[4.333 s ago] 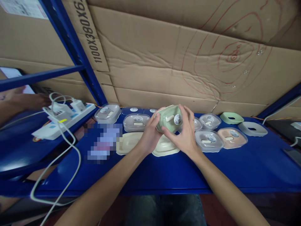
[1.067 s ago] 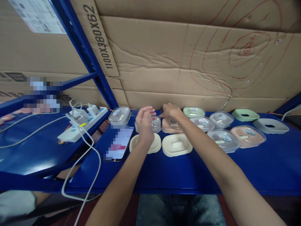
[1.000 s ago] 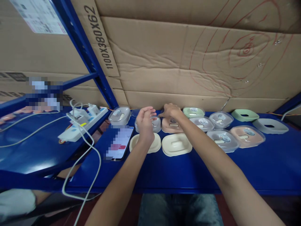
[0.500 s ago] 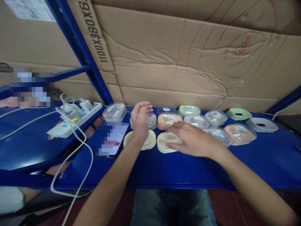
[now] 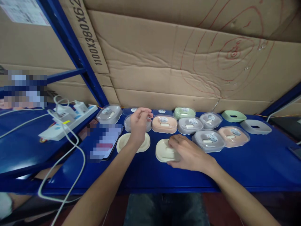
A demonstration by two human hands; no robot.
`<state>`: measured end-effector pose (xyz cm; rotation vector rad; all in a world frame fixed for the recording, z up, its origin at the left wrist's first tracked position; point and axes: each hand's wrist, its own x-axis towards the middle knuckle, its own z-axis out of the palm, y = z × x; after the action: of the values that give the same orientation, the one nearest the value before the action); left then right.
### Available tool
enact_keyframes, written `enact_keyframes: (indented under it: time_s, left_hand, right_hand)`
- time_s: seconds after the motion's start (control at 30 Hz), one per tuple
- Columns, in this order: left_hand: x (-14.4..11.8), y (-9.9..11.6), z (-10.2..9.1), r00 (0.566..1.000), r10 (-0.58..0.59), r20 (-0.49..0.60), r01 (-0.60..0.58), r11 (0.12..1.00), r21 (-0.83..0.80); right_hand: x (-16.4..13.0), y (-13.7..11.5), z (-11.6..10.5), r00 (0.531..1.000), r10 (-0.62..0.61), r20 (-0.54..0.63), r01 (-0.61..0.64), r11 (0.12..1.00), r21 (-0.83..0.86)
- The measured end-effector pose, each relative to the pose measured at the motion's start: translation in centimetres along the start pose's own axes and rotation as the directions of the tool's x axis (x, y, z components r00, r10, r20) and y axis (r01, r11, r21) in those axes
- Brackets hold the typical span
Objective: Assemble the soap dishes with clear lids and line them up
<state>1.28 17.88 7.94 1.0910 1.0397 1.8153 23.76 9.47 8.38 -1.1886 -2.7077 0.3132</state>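
Note:
My right hand grips a cream oval lid-like piece by its right end, thumb at the near edge and fingers over the top. Its right part is hidden under the hand. A second cream oval piece lies flat to the left, partly covered by my left wrist. My left hand hangs above it with loosely bent fingers and nothing visible in them. Behind that hand stands a grey box with a clear cover. A peach box with a clear cover stands between and beyond the hands.
Several more covered boxes, including a grey one and a peach one, line the blue shelf. A green ring-like shell and a grey one lie right. Left are a phone, power strip and white cables.
My right hand has closed on the cream piece and drawn it nearer and to the right, away from the other cream piece. My left hand stays raised, and the view has shifted slightly.

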Motion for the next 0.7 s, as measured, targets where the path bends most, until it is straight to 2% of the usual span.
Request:
enact_keyframes:
  time_s: [0.07, 0.17, 0.23, 0.27, 0.3, 0.37, 0.4, 0.43, 0.47, 0.5, 0.57, 0.6, 0.63, 0.7]
  left_hand:
    - [-0.6, 0.1, 0.4, 0.998, 0.011, 0.069, -0.012, 1.000, 0.011]
    - [-1.6, 0.5, 1.0, 0.992, -0.007, 0.127, 0.003, 1.000, 0.029]
    - [-2.4, 0.8, 1.5, 0.976, -0.100, 0.195, 0.109, 0.993, -0.034]
    - [-2.9, 0.9, 1.7, 0.947, -0.173, 0.270, 0.200, 0.977, -0.079]
    - [-3.4, 1.1, 2.0, 0.895, -0.249, 0.369, 0.309, 0.944, -0.113]
    - [-4.5, 1.2, 2.4, 0.734, -0.368, 0.571, 0.518, 0.847, -0.121]
    - [-4.9, 1.2, 2.6, 0.656, -0.404, 0.637, 0.595, 0.797, -0.107]
    - [-5.3, 1.2, 2.7, 0.602, -0.429, 0.674, 0.648, 0.755, -0.098]
    - [-5.5, 1.2, 2.7, 0.576, -0.445, 0.685, 0.679, 0.727, -0.099]
    - [-5.6, 1.3, 2.7, 0.575, -0.458, 0.678, 0.694, 0.712, -0.107]
    - [-5.4, 1.4, 2.5, 0.616, -0.473, 0.630, 0.688, 0.712, -0.138]
    - [-5.2, 1.5, 2.4, 0.640, -0.476, 0.603, 0.679, 0.718, -0.154]
    - [-4.9, 1.5, 2.3, 0.661, -0.476, 0.580, 0.668, 0.725, -0.167]
    - [-4.4, 1.5, 2.2, 0.690, -0.471, 0.549, 0.651, 0.735, -0.187]
  right_hand:
    - [-0.2, -0.1, -0.6, 0.999, 0.008, -0.047, -0.007, 1.000, 0.024]
    - [-0.7, 0.0, -2.1, 0.975, 0.030, -0.221, -0.015, 0.997, 0.071]
    - [-1.1, 0.4, -2.9, 0.930, 0.041, -0.366, -0.014, 0.997, 0.076]
    - [-1.3, 0.6, -3.2, 0.904, 0.040, -0.426, -0.013, 0.998, 0.066]
    - [-1.3, 0.8, -3.4, 0.883, 0.032, -0.468, -0.010, 0.999, 0.048]
    - [-1.4, 1.0, -3.3, 0.867, -0.008, -0.498, 0.006, 1.000, -0.006]
    - [-1.4, 1.0, -3.2, 0.873, -0.028, -0.487, 0.015, 0.999, -0.030]
    - [-1.5, 1.0, -3.1, 0.884, -0.044, -0.466, 0.025, 0.999, -0.047]
    - [-1.6, 1.1, -3.2, 0.897, -0.054, -0.439, 0.032, 0.998, -0.056]
    - [-1.9, 1.3, -3.4, 0.908, -0.055, -0.415, 0.033, 0.998, -0.058]
    - [-3.0, 2.7, -4.4, 0.911, -0.018, -0.412, -0.004, 0.999, -0.052]
    - [-3.8, 4.1, -5.4, 0.896, 0.016, -0.443, -0.045, 0.997, -0.055]
    - [-4.7, 6.0, -6.5, 0.866, 0.069, -0.495, -0.114, 0.991, -0.062]
    - [-7.0, 11.4, -8.9, 0.752, 0.180, -0.635, -0.313, 0.944, -0.103]
